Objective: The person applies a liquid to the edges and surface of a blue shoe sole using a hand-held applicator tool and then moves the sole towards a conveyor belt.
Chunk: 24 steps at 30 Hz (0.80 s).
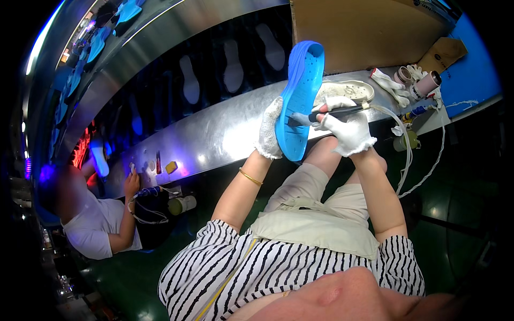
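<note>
My left hand [270,131], in a white knit glove, is closed around the left edge of a blue shoe sole [305,69]. The sole is raised above the bench edge, its hollow side showing a pattern of small holes. In my right hand [349,134], also gloved, with bare fingertips showing, is a black-handled brush [345,111] with a hose at its end. Its bristles lie over the lower half of the sole; whether they press on it I cannot tell. Behind, a whitish shoe sole [350,91] lies on the metal bench [214,134], partly hidden.
Grey sole shapes [233,67] line the dark conveyor beyond the bench. At the right are a white glove [391,88], a cup [426,84] and a pale hose [409,144]. Cardboard [369,37] stands behind. A co-worker [101,219] sits at the left near a yellow sponge [171,167].
</note>
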Each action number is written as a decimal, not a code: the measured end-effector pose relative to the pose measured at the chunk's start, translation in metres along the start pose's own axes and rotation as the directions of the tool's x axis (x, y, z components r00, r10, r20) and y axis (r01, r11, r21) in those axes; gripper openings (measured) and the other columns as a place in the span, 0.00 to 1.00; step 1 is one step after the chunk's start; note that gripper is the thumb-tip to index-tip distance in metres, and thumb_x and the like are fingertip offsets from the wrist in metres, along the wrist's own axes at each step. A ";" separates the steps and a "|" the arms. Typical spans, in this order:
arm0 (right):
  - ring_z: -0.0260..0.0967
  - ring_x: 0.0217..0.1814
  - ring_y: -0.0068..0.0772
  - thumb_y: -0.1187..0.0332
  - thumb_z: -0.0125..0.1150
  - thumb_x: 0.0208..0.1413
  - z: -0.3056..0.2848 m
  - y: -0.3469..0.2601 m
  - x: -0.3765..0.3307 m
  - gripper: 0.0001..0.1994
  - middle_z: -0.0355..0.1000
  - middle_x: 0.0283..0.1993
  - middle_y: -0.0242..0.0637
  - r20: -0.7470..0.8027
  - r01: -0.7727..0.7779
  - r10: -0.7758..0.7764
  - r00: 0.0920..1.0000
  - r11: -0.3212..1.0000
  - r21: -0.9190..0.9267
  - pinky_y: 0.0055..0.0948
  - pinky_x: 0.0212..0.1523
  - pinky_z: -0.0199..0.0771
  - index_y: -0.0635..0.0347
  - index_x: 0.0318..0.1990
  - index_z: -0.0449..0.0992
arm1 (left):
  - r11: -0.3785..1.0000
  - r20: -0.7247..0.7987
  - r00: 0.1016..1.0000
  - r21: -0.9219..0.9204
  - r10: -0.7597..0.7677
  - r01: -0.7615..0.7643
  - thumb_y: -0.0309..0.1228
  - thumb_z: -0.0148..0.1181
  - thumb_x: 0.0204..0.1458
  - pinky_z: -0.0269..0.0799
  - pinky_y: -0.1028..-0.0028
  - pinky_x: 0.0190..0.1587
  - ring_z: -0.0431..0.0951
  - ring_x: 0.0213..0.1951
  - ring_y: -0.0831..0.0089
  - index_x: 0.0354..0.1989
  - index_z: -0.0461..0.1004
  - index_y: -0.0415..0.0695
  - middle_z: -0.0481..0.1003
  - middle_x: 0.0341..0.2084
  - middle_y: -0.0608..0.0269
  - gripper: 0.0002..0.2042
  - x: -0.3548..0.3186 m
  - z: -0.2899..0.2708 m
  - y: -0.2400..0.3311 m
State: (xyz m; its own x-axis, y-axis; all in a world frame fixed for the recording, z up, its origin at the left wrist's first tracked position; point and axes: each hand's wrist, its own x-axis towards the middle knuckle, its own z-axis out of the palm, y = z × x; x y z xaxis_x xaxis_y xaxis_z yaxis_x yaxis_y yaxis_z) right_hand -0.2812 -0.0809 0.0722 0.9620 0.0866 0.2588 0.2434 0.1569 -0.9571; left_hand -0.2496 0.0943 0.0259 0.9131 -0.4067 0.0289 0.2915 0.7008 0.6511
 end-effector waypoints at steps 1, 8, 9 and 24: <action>0.73 0.38 0.28 0.81 0.60 0.45 -0.003 0.003 0.000 0.07 0.73 0.34 0.39 -0.033 -0.029 0.032 0.999 0.997 0.074 0.25 0.40 0.74 0.66 0.34 0.73 | 0.999 -0.015 1.000 0.051 0.015 -0.014 0.54 0.48 0.52 0.74 0.65 0.46 0.74 0.43 0.64 0.55 0.63 0.42 0.70 0.45 0.52 0.30 0.000 0.000 0.002; 0.74 0.30 0.35 0.78 0.59 0.48 -0.009 0.009 0.001 0.09 0.71 0.32 0.38 -0.117 -0.252 0.331 0.936 0.867 0.430 0.32 0.31 0.78 0.63 0.38 0.71 | 0.997 0.025 0.998 0.040 -0.062 0.061 0.53 0.49 0.52 0.73 0.66 0.46 0.74 0.43 0.64 0.56 0.62 0.41 0.71 0.45 0.52 0.31 -0.006 0.008 0.010; 0.74 0.30 0.35 0.76 0.58 0.50 -0.008 0.008 0.000 0.09 0.71 0.31 0.37 -0.124 -0.279 0.363 0.923 0.856 0.435 0.33 0.31 0.78 0.63 0.39 0.71 | 0.997 0.038 0.997 0.041 -0.063 0.061 0.52 0.48 0.53 0.73 0.66 0.46 0.74 0.43 0.65 0.56 0.62 0.40 0.71 0.45 0.53 0.30 -0.009 0.007 0.011; 0.71 0.35 0.33 0.73 0.55 0.56 -0.055 0.005 0.000 0.07 0.71 0.38 0.34 -0.160 -0.014 0.171 0.972 0.725 0.689 0.28 0.36 0.74 0.55 0.42 0.71 | 0.905 0.392 0.915 -0.346 -0.100 0.247 0.56 0.42 0.54 0.70 0.57 0.51 0.72 0.47 0.51 0.59 0.56 0.36 0.67 0.49 0.41 0.36 -0.002 0.027 0.025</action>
State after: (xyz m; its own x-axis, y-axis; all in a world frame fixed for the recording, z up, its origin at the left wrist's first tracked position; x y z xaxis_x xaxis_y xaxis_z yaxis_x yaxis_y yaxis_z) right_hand -0.2729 -0.1337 0.0604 0.9966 -0.0469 0.0670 0.0781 0.7902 -0.6079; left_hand -0.2517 0.0967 0.0621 0.6943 -0.6718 0.2581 0.5882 0.7364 0.3343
